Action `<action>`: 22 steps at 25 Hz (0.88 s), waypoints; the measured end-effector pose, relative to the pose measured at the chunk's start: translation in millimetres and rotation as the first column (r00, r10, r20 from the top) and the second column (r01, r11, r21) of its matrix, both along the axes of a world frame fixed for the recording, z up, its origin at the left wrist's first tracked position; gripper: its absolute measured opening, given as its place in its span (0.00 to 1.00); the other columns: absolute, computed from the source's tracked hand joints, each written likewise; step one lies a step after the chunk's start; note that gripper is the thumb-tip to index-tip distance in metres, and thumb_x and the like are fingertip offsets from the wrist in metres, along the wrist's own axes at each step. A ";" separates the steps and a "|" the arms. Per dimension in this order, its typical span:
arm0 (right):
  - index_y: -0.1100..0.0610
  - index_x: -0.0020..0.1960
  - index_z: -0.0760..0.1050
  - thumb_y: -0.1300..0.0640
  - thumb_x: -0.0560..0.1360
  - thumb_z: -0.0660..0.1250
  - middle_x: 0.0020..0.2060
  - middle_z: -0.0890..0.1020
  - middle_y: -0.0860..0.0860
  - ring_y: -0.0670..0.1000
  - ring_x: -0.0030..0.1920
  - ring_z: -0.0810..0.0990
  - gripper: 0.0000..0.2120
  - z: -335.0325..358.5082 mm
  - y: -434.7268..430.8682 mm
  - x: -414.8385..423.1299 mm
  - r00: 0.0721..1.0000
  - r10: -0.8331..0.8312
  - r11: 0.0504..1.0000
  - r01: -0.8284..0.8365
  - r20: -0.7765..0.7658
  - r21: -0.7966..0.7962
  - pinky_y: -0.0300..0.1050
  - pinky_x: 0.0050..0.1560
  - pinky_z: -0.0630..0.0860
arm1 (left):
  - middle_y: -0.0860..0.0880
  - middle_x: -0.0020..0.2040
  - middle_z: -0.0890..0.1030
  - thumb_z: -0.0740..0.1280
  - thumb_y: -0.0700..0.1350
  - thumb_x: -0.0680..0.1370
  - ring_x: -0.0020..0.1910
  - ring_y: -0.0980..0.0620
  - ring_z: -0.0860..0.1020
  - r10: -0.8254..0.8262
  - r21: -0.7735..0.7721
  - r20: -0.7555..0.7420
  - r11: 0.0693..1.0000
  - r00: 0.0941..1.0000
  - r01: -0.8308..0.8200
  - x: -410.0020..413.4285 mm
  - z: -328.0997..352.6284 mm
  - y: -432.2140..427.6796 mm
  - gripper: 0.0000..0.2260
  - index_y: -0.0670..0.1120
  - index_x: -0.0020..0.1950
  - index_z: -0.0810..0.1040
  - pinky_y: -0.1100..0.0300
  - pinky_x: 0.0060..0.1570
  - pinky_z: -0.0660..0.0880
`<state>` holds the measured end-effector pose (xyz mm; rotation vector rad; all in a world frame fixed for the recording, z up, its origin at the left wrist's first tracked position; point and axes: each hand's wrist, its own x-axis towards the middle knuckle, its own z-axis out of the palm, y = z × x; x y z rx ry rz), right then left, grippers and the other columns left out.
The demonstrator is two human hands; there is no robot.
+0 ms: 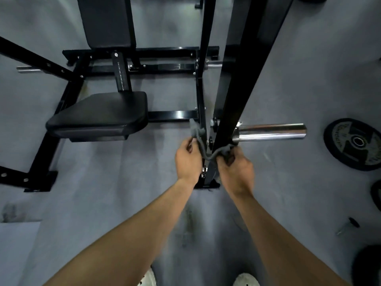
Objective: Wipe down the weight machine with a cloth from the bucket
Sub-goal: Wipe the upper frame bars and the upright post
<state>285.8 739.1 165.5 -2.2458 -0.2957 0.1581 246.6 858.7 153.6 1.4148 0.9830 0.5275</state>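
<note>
Weight machine [115, 65]: it stands on the grey floor ahead of us. We judge the step in hand to be the wiping itself, low on the frame. The bucket is not in view.
Upright post [228, 120]: this is the black bar we are working on, and it rises between our two hands. The next move, as we judge it, calls for pulling the two ends in turn so the cloth drags across the metal. After that we would slide the loop along to a fresh stretch.
Chrome sleeve [272, 132]: it juts rightward from the post, just above our right hand. We judge it a likely surface to wipe next.
Right hand [237, 170]: it sits just right of the post, under the sleeve, with the fingers curled tight round one end of the cloth.
Left hand [188, 159]: it sits just left of the post, fingers closed on the other end, and a loose tail sticks up past them.
Cloth [198, 132]: it is grey and bunched into a rope. It runs from hand to hand across the post's near face, apparently pressed against it.
</note>
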 end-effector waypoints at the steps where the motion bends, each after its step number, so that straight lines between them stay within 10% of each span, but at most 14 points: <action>1: 0.55 0.54 0.74 0.50 0.77 0.68 0.42 0.84 0.54 0.61 0.43 0.82 0.10 -17.0 2.4 3.5 0.999 -0.011 1.000 0.010 0.031 0.018 0.58 0.43 0.80 | 0.58 0.43 0.84 0.61 0.44 0.85 0.41 0.66 0.80 -0.067 -0.006 0.026 0.998 0.997 0.068 4.2 -11.5 -0.5 0.11 0.47 0.52 0.84 0.70 0.44 0.74; 4: 0.58 0.55 0.70 0.53 0.77 0.60 0.41 0.81 0.58 0.64 0.40 0.80 0.11 -64.8 12.3 12.2 0.986 -0.056 0.995 0.043 0.154 0.088 0.55 0.39 0.76 | 0.58 0.38 0.81 0.58 0.46 0.87 0.38 0.62 0.77 -0.192 -0.056 0.145 0.978 0.971 0.202 18.1 -42.8 -6.0 0.16 0.47 0.43 0.80 0.65 0.41 0.74; 9: 0.63 0.54 0.74 0.49 0.72 0.51 0.39 0.80 0.57 0.62 0.39 0.78 0.22 -148.8 25.6 32.6 0.973 -0.067 0.981 0.024 0.221 0.192 0.56 0.40 0.75 | 0.35 0.54 0.81 0.55 0.47 0.87 0.54 0.44 0.81 -0.253 -0.147 0.387 0.933 0.887 0.330 47.6 -125.7 0.5 0.15 0.44 0.54 0.80 0.46 0.58 0.79; 17: 0.46 0.37 0.65 0.57 0.73 0.53 0.28 0.74 0.40 0.33 0.35 0.72 0.09 -212.3 31.6 37.4 0.960 -0.111 0.904 -0.010 0.258 0.427 0.34 0.36 0.62 | 0.53 0.41 0.79 0.57 0.49 0.86 0.42 0.56 0.76 -0.299 0.076 0.310 0.954 0.903 0.290 56.2 -236.4 15.6 0.14 0.51 0.44 0.77 0.49 0.49 0.75; 22: 0.51 0.43 0.73 0.50 0.73 0.53 0.37 0.76 0.43 0.45 0.41 0.72 0.11 -192.4 48.8 67.0 0.959 -0.179 0.699 -0.034 0.221 0.714 0.50 0.46 0.70 | 0.45 0.52 0.84 0.56 0.49 0.85 0.55 0.46 0.82 -0.279 0.138 0.536 0.960 0.797 0.243 83.0 -176.4 19.9 0.13 0.48 0.53 0.80 0.50 0.59 0.78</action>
